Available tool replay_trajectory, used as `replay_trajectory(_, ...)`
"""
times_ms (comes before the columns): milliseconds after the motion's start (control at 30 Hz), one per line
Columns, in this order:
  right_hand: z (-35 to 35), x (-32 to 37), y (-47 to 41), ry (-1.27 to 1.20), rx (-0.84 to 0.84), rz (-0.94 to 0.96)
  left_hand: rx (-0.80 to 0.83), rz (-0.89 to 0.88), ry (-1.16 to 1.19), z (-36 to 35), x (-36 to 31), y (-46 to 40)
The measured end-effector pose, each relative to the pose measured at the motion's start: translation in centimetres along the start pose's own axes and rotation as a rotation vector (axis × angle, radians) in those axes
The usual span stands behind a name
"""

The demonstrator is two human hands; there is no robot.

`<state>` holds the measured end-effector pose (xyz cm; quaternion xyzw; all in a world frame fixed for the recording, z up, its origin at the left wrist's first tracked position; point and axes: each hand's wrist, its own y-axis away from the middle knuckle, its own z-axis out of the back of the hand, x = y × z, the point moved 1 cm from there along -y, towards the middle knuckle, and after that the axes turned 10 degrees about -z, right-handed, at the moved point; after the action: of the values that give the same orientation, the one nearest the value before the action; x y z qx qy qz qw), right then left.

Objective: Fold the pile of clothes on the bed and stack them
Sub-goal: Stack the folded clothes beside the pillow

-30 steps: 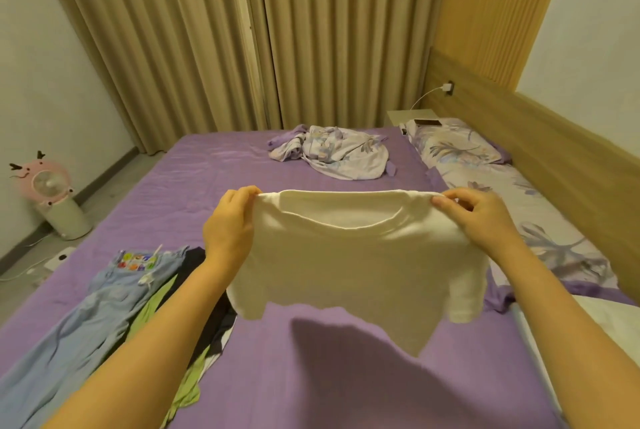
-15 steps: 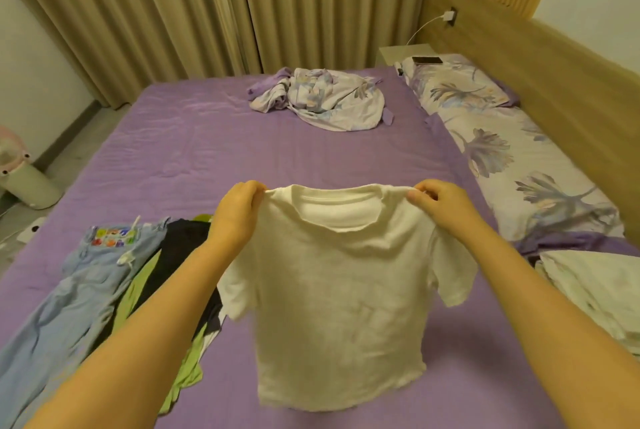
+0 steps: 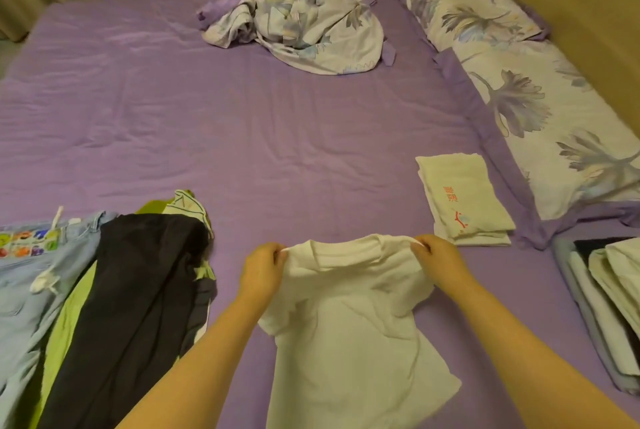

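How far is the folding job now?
Done: one folded white shirt lies on the bed. In hand: left hand and right hand pinch a white T-shirt by its shoulders. Left: the unfolded pile.

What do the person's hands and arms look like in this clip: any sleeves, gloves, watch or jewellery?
Both arms are bare along all that shows; no sleeve edge enters the head view. The left hand and right hand wear no gloves, and no ring, watch, bracelet or marking is visible on either. Fingernails are too small to judge.
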<state>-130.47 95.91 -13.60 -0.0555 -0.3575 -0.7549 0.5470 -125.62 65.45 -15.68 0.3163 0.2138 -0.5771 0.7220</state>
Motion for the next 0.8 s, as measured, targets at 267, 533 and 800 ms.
replay_trajectory(267,-3.8,0.3,-7.5,-0.123,-0.121,0.043,-0.091,0.031,0.004,-3.1,3.1,-7.4)
replay_trajectory(533,-6.6,-0.5,-14.5,-0.131,-0.101,0.061,-0.183,0.144,-0.071,-5.7,6.1,-12.4)
replay_trajectory(800,-5.2,3.0,-22.9,-0.088,-0.104,0.172,-0.229,0.092,-0.307,-3.6,7.4,-19.8)
